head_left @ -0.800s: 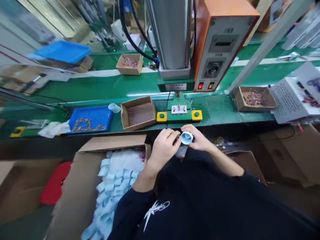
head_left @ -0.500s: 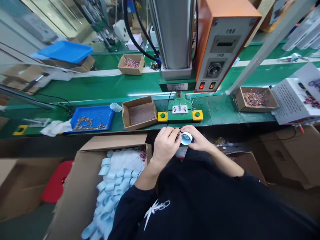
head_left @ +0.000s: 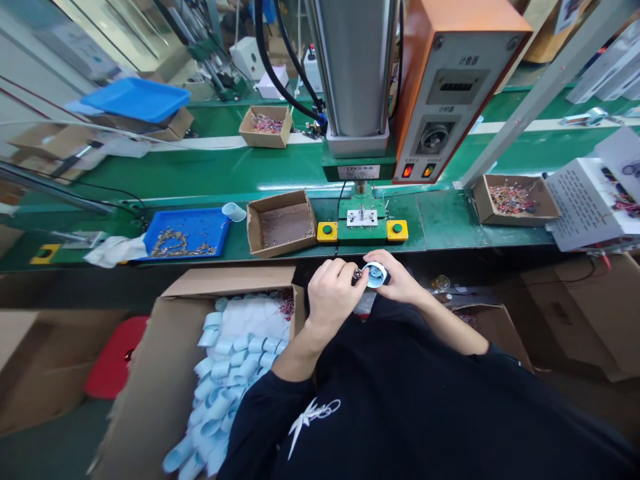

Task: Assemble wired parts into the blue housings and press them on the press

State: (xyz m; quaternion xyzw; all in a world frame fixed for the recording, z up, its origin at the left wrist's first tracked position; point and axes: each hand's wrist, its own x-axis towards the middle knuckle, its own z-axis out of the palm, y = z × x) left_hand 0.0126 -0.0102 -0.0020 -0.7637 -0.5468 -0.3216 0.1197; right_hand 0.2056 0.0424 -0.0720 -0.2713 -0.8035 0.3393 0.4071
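Note:
My right hand (head_left: pixel 400 279) is wrapped round a light blue plastic cylinder (head_left: pixel 375 275), its open end turned up toward me and some inner parts showing. Pinched between the thumb and fingers of my left hand (head_left: pixel 331 292) is a small shiny metal part (head_left: pixel 357 273), close beside the cylinder's rim. Its exact kind is too small to make out. Both hands are in front of my chest, just short of the bench edge. Beyond them stands a press (head_left: pixel 362 217) with a metal fixture and two green buttons in yellow housings.
A carton (head_left: pixel 135 373) of light blue cylinders is at my left. On the bench are a blue tray (head_left: pixel 213 233) of small metal parts, a cardboard box (head_left: pixel 280 223) and a loose cylinder (head_left: pixel 233 212). A box of wired parts (head_left: pixel 515 199) stands right, near an orange control box (head_left: pixel 440 87).
My left hand has drawn slightly away from the cylinder, and the metal part in its fingers now shows. The cylinder's opening is turned a little more toward me.

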